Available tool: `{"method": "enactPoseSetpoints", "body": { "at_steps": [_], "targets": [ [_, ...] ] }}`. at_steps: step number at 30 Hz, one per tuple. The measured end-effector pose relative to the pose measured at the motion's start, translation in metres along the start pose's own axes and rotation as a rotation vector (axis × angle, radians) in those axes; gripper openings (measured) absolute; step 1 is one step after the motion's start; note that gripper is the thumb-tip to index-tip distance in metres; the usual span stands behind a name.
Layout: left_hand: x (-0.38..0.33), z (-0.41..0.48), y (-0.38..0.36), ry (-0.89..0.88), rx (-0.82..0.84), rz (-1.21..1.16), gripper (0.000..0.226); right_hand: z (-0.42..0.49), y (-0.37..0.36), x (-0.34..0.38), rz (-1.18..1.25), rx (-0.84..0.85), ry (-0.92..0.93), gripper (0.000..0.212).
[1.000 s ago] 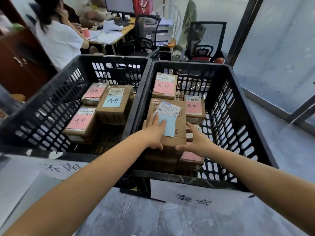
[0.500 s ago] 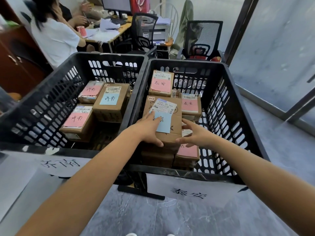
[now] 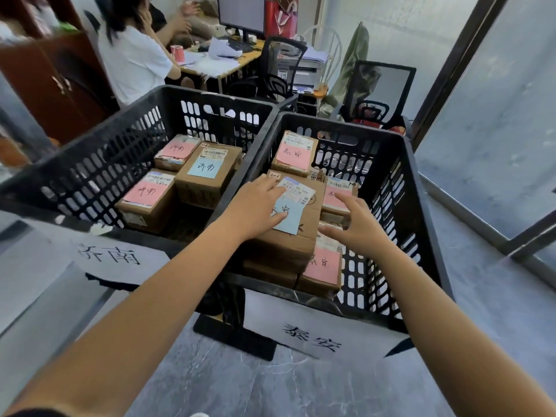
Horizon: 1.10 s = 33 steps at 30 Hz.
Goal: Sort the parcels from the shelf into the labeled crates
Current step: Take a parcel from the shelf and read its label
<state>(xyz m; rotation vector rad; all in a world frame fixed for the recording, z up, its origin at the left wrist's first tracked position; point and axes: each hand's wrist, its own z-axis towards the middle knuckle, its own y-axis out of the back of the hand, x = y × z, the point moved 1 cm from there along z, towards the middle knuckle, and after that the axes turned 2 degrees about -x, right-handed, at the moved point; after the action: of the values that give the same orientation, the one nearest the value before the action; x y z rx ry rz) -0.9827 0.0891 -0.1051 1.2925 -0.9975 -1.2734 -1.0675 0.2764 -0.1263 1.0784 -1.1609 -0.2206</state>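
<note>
Two black slotted crates stand side by side, the left crate (image 3: pixel 90 173) and the right crate (image 3: pixel 421 206), each with a white paper label on its front. A brown parcel with a blue note (image 3: pixel 296 233) lies on top of the stack in the right crate. My left hand (image 3: pixel 255 209) rests flat on its top, fingers straight over the blue note. My right hand (image 3: pixel 358 227) hovers just right of the parcel, fingers spread and off the box. Other parcels with pink notes lie around it; one (image 3: pixel 323 269) sits at the front.
The left crate holds three parcels, among them one with a blue note (image 3: pixel 207 173). A person in a white shirt (image 3: pixel 135 61) sits at a cluttered desk behind the crates. Black office chairs (image 3: pixel 379 94) stand beyond. Glass panels run along the right, and the grey marble floor shows below.
My right hand has let go of the parcel's right edge and lifted away with fingers spread. My left hand has slid further onto the parcel's top. The parcel now lies on the stack.
</note>
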Motion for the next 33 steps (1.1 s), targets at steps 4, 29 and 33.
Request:
{"method": "enactPoseSetpoints", "body": {
  "at_steps": [4, 29, 33],
  "targets": [
    [0.008, -0.034, 0.015, 0.067, -0.027, 0.011, 0.062, -0.011, 0.012, 0.031, -0.088, -0.056, 0.111, 0.082],
    [0.140, -0.589, 0.077, 1.203, -0.197, 0.135, 0.069, -0.273, -0.296, 0.422, -0.039, 0.675, 1.108, 0.086],
    [0.128, -0.681, 0.074, 1.354, -0.176, 0.150, 0.067, -0.347, -0.343, 0.452, -0.005, 0.779, 1.183, 0.084]
  ]
}}
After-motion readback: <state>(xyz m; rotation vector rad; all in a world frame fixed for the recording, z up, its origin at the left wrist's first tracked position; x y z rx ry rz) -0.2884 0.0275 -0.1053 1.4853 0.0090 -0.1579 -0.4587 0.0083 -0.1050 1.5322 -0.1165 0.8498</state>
